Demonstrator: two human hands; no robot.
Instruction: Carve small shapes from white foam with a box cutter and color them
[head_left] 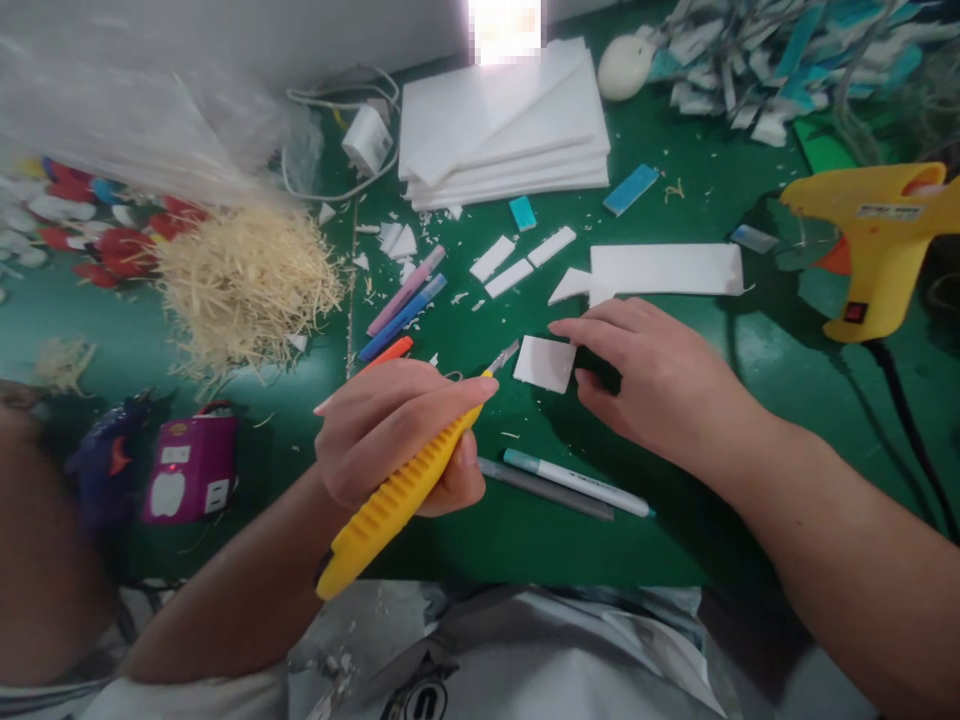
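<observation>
My left hand (401, 430) is wrapped round a yellow utility knife (409, 505), its blade out and pointing at a small white foam square (545, 363). The blade tip sits close to the square's left edge; I cannot tell if they touch. At the square's right side is my right hand (637, 365), with index finger and thumb apart near its corner and edge. Above that hand lies a long white foam strip (667, 270) beside an angled offcut (570, 286). Three narrow white pieces (510, 278) lie further up. Below the square are a white marker (577, 480) and a grey pen (551, 488).
A yellow glue gun (870, 240) stands at right. White foam sheets (502, 130) are stacked at the back. To the left are straw-like shreds (247, 280), a purple power adapter (191, 468), and pink (406, 290) and blue markers (403, 317). Blue-and-white scraps (772, 60) are piled back right.
</observation>
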